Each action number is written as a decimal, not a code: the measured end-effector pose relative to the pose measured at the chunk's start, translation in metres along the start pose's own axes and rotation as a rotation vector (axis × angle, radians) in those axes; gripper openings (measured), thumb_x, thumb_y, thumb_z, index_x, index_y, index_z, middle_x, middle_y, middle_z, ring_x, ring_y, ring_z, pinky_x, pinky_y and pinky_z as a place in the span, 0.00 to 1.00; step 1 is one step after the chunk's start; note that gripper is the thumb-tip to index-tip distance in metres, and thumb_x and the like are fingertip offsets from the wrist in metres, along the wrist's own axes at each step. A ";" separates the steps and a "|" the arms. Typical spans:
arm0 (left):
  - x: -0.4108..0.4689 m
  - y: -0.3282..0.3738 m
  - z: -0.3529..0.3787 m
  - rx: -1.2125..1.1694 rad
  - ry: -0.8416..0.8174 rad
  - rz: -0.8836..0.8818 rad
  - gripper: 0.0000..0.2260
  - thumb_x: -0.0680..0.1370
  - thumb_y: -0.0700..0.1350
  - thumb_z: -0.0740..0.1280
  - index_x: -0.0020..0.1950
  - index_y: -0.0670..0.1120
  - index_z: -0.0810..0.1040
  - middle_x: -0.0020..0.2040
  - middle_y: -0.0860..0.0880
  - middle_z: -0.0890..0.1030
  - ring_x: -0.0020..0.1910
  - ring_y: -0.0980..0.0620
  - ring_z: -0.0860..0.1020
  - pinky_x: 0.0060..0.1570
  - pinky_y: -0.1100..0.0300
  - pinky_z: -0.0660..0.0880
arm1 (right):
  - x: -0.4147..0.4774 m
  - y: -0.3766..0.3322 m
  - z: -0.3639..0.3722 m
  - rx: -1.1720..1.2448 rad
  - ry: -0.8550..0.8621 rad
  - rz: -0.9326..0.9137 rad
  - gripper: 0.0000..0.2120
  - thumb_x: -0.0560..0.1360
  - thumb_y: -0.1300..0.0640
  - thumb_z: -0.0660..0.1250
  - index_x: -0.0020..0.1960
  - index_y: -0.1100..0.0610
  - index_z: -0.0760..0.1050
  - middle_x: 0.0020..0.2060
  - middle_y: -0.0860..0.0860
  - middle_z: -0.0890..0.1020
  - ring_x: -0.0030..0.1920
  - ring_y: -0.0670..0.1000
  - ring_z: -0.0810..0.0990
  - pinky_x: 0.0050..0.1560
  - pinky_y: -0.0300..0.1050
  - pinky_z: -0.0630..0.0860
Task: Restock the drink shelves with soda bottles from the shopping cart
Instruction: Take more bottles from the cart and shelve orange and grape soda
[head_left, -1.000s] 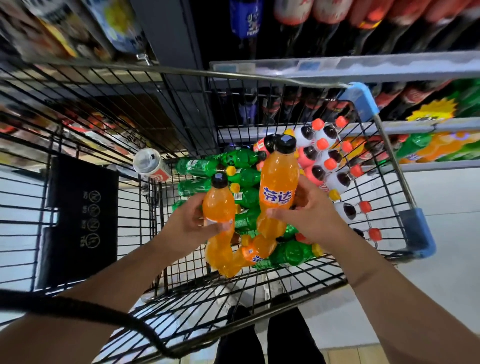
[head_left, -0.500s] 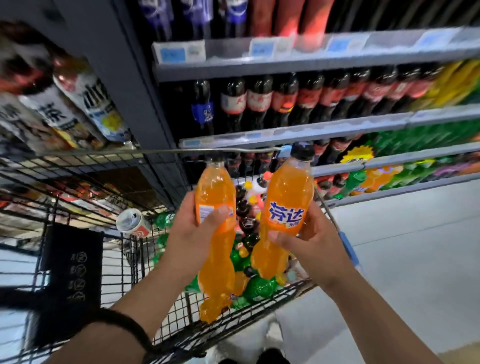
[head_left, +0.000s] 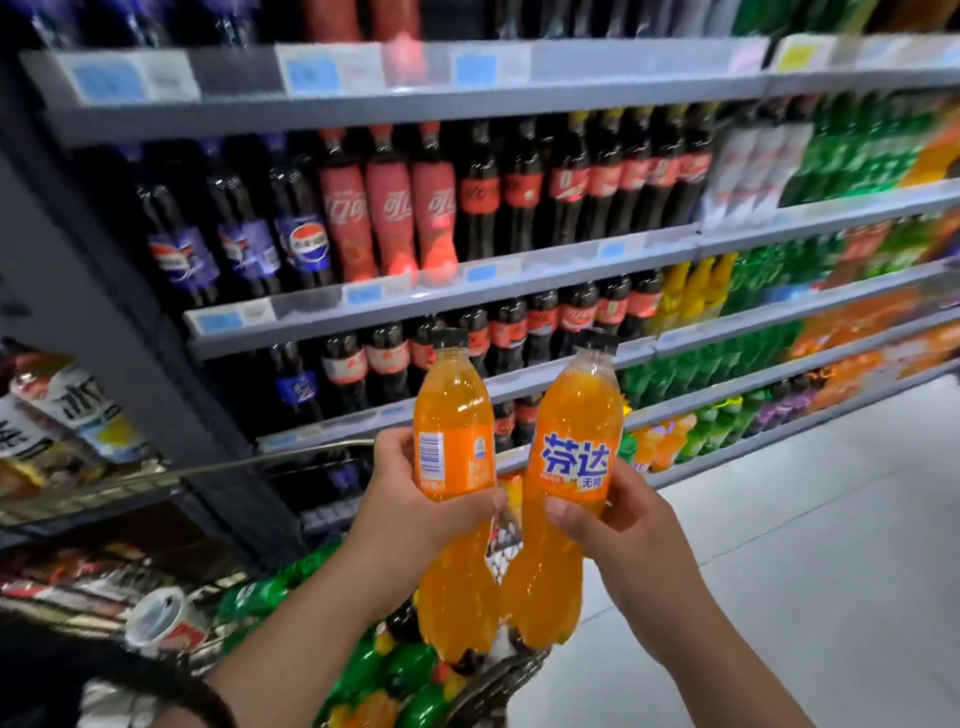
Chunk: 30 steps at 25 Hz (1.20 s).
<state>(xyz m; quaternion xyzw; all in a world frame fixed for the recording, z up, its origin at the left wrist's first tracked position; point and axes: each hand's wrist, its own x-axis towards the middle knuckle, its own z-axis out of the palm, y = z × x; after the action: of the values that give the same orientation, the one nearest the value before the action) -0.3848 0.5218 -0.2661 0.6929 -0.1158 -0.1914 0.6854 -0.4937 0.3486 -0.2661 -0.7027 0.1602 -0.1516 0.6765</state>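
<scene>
Bright, even store light; heavy motion blur.
The shelves (head_left: 467, 104) were smeared most toward the upper and right edges, their lines bowed by the wide lens; the two orange bottles (head_left: 566, 415) at centre were sharpest, glowing translucent.

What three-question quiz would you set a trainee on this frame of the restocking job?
1. True or false: the left hand and the right hand each hold one orange soda bottle.
2. Which does the left bottle turn toward the camera? A) a barcode B) large blue brand lettering C) a bare side with no label
3. What colour cap does the right bottle have?
Key: 1 true; 2 A; 3 black.
</scene>
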 end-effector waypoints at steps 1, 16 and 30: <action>0.003 0.006 0.020 -0.010 -0.005 0.032 0.38 0.52 0.56 0.83 0.58 0.60 0.70 0.52 0.49 0.85 0.48 0.49 0.86 0.46 0.47 0.83 | 0.001 -0.005 -0.020 0.002 0.012 -0.006 0.20 0.61 0.36 0.81 0.50 0.27 0.78 0.48 0.38 0.86 0.49 0.40 0.85 0.38 0.31 0.79; 0.041 0.097 0.324 -0.147 -0.241 0.258 0.39 0.58 0.69 0.79 0.65 0.67 0.67 0.56 0.56 0.84 0.52 0.50 0.85 0.44 0.51 0.83 | 0.025 -0.095 -0.302 -0.022 0.189 -0.177 0.25 0.59 0.30 0.74 0.55 0.26 0.74 0.48 0.29 0.83 0.48 0.32 0.82 0.32 0.28 0.76; 0.144 0.167 0.470 0.001 -0.267 0.522 0.20 0.62 0.68 0.72 0.50 0.72 0.71 0.48 0.57 0.85 0.42 0.52 0.85 0.41 0.49 0.83 | 0.103 -0.133 -0.456 -0.070 0.392 -0.239 0.39 0.56 0.25 0.74 0.63 0.31 0.67 0.52 0.32 0.83 0.51 0.37 0.83 0.44 0.38 0.83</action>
<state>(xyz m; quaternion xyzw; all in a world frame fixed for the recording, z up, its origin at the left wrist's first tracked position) -0.4378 0.0300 -0.1088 0.6089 -0.3794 -0.0982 0.6897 -0.5940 -0.1026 -0.1157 -0.6969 0.2093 -0.3586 0.5848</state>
